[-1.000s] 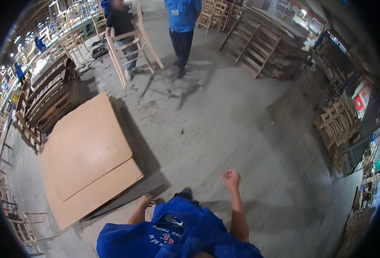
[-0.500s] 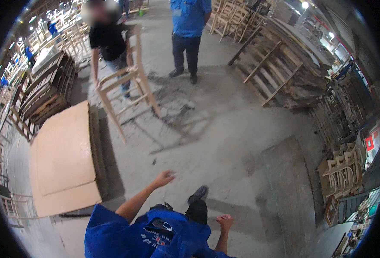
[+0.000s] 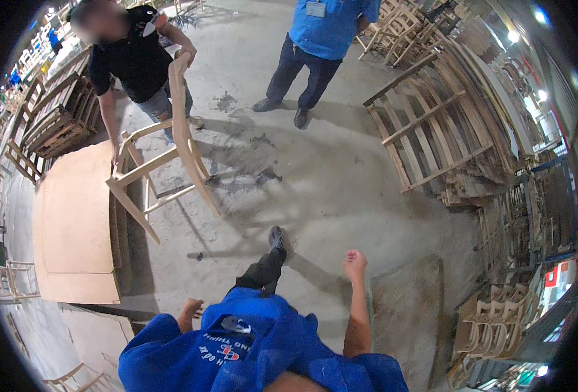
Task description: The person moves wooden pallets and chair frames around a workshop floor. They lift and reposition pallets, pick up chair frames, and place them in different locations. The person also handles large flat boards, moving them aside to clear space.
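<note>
My left hand [image 3: 191, 310] hangs low beside my blue shirt, fingers loosely apart and nothing in them. Swung forward above the concrete floor, my right hand [image 3: 354, 264] is curled closed, with no object showing in it. Neither hand touches anything. Ahead on the left, a person in a black top [image 3: 131, 59] carries a bare wooden chair frame [image 3: 183, 140], tilted, one hand at its upper end and the other near its seat. Closest to my left hand is a stack of large tan sheets [image 3: 80, 222].
A person in a blue shirt [image 3: 325, 32] stands ahead. Wooden pallets lean in a pile [image 3: 432, 124] at the right, with more pallets [image 3: 60, 121] at far left. Curved wooden chair parts [image 3: 495, 320] are stacked at lower right, beside a flat board [image 3: 410, 313] on the floor.
I have stepped forward; my right hand has swung ahead and my left hand back. The person with the chair frame has come nearer, and the frame has turned.
</note>
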`<state>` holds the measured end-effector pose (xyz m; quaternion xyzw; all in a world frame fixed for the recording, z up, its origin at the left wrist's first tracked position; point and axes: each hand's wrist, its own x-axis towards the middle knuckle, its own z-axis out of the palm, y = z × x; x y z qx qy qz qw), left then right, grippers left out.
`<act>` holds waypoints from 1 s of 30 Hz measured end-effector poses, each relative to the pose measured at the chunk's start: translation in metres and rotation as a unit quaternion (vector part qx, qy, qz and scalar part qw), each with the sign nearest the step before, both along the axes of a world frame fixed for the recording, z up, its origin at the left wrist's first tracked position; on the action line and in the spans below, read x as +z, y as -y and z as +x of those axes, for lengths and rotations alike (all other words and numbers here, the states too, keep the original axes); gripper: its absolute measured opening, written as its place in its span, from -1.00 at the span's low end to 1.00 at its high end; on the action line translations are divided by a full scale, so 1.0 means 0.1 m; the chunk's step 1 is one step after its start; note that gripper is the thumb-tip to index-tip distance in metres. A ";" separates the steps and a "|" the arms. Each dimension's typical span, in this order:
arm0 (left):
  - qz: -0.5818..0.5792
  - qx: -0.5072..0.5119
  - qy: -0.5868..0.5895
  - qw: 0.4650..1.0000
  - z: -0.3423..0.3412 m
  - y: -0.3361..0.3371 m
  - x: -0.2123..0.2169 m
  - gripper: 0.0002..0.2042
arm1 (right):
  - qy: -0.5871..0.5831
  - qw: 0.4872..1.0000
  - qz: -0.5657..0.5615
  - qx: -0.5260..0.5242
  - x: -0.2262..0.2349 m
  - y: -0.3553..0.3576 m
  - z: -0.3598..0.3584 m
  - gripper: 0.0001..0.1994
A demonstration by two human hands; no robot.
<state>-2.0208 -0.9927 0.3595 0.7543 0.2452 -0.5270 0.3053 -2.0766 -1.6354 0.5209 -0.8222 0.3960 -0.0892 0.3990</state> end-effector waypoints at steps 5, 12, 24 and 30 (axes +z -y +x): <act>-0.141 0.155 0.077 0.975 1.93 2.31 0.01 -0.66 | -0.126 0.990 0.010 0.058 -0.32 0.85 0.89 -0.75; -0.279 0.168 0.233 0.916 4.97 4.61 1.03 -0.69 | -0.182 0.968 0.088 0.146 -0.04 1.41 3.61 -0.74; -0.124 0.356 0.267 0.887 7.72 5.04 0.79 -0.65 | -0.053 0.894 0.089 0.436 -0.24 1.53 9.00 -0.86; -0.164 0.437 0.343 0.815 9.90 5.28 1.14 -0.64 | -0.068 0.880 0.123 0.455 -0.38 1.06 12.00 -0.88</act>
